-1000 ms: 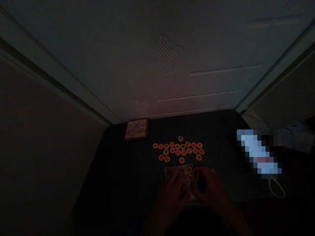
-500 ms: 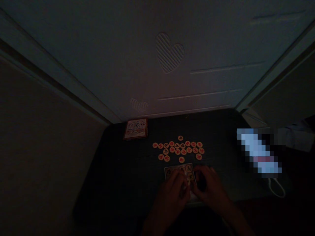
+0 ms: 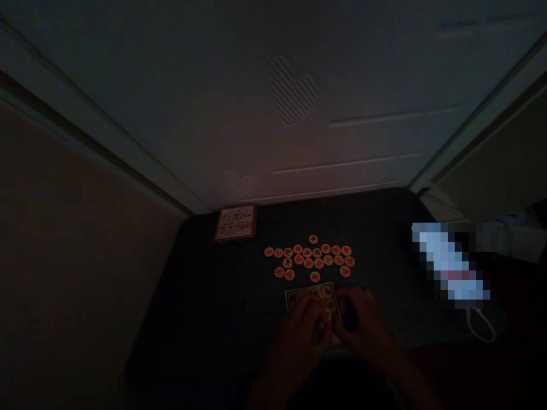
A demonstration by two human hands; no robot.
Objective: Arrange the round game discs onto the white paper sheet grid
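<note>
Below the rows of pieces lies a shallow open box (image 3: 288, 296) with round Chinese chess pieces (image 3: 328, 291) in it. My left hand (image 3: 299, 327) reaches over this box with its fingers curled together; whatever is between the fingertips is hidden in the dark. My right hand (image 3: 365, 322) grips the box's right side, thumb and fingers bent around the edge. Just beyond the box, several loose Chinese chess pieces (image 3: 318, 263) lie flat in uneven rows, marked with red or black characters.
A decorated box lid (image 3: 235, 223) lies at the table's back left. The dark table (image 3: 205, 296) stands against a pale panel (image 3: 239, 114) with raised hearts. On the right rests a bright, pixelated oblong object (image 3: 450, 265), with a white cord loop (image 3: 481, 327) near it. The light is very dim.
The left hand's fingers have shifted slightly over the box. My right hand stays at the box's side, and the loose pieces lie as before. The scene looks a little darker.
</note>
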